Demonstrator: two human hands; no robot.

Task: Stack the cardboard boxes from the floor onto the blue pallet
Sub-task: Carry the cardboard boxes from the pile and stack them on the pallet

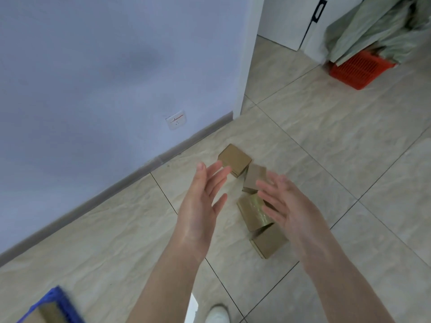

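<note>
Several small brown cardboard boxes lie on the tiled floor ahead of me. The farthest box (234, 159) sits near the wall, a second box (254, 177) leans just right of it, a taped box (253, 212) lies closer, and the nearest box (268, 241) rests beside it. My left hand (201, 201) is open, palm turned inward, above the floor left of the boxes. My right hand (286, 206) is open too, fingers spread, hovering over the taped box and covering part of it. A corner of the blue pallet (61, 301) shows at the bottom left with a cardboard box (46, 314) on it.
A pale wall (93, 89) with a socket (176, 120) and a skirting board runs along the left. An orange crate (360, 71) under green sacks stands at the far right by a doorway. My white shoe (217, 313) shows at the bottom.
</note>
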